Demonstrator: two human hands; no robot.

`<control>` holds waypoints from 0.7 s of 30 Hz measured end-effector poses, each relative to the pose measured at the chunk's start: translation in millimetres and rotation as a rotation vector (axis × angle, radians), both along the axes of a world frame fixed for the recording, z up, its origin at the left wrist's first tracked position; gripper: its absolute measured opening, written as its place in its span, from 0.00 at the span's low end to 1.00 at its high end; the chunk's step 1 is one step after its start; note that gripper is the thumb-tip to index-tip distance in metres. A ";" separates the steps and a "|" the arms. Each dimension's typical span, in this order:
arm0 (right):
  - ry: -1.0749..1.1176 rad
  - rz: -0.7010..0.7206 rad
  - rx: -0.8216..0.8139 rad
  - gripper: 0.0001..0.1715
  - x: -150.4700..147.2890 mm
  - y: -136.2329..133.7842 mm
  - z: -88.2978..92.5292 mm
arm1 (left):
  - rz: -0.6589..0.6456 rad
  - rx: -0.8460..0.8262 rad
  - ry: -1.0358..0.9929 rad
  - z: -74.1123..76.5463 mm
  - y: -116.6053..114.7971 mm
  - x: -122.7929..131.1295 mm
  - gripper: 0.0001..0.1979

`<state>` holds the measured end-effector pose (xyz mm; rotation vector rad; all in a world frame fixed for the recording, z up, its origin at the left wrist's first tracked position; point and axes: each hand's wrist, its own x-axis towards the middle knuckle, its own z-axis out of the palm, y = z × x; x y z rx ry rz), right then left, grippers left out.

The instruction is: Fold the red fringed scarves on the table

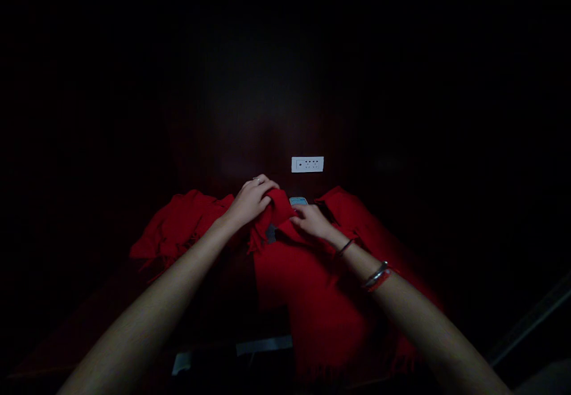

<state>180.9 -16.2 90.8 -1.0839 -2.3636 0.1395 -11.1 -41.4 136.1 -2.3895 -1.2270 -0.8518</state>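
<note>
Dark all around, with a dim wall (267,115) at 12 o'clock. Below, a dark surface (227,291), material too dim to tell. Spread on it, from the hands towards 5 o'clock, fringed red cloth (325,300), seemingly over the near edge, perhaps for want of depth. At 9 o'clock, bunched red fabric (173,225). Left hand (254,198) curled closely over a raised red fold (282,203); right hand (312,221) pinching its edge, thumb and forefinger almost together, probably for keeping it lifted. At 1 o'clock, a white socket plate (307,165) and, lower, a smaller pale-blue object (298,201).
</note>
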 end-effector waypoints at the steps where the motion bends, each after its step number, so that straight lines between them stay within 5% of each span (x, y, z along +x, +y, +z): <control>1: 0.044 -0.105 0.038 0.18 16.8 3.8 11.9 | 0.027 0.022 -0.017 4.0 0.9 10.2 0.16; 4: 0.109 -0.650 0.190 0.16 90.4 10.4 47.1 | 0.160 -0.054 -0.070 -8.5 7.3 26.8 0.26; 7: 0.025 -0.974 0.215 0.19 157.7 6.0 68.3 | 0.217 -0.371 -0.021 -46.6 11.6 24.7 0.33; 9: -0.159 -1.045 0.188 0.19 174.8 0.5 68.2 | 0.246 -0.612 0.064 -75.1 10.1 19.5 0.36; 11: -0.310 -0.909 0.175 0.23 165.4 -3.5 55.5 | 0.272 -0.790 0.131 -100.1 4.8 15.0 0.41; 16: -0.491 -0.039 -0.218 0.34 88.0 -12.1 -11.2 | 0.143 -0.896 0.244 -136.8 -14.5 4.4 0.38; 18: -0.572 0.021 -0.359 0.39 62.4 -17.9 -37.0 | 0.154 -0.882 0.259 -140.7 -20.0 -5.1 0.34; 21: -0.598 0.020 -0.332 0.38 38.0 -25.4 -61.4 | 0.202 -0.892 0.295 -138.2 -25.8 -28.0 0.34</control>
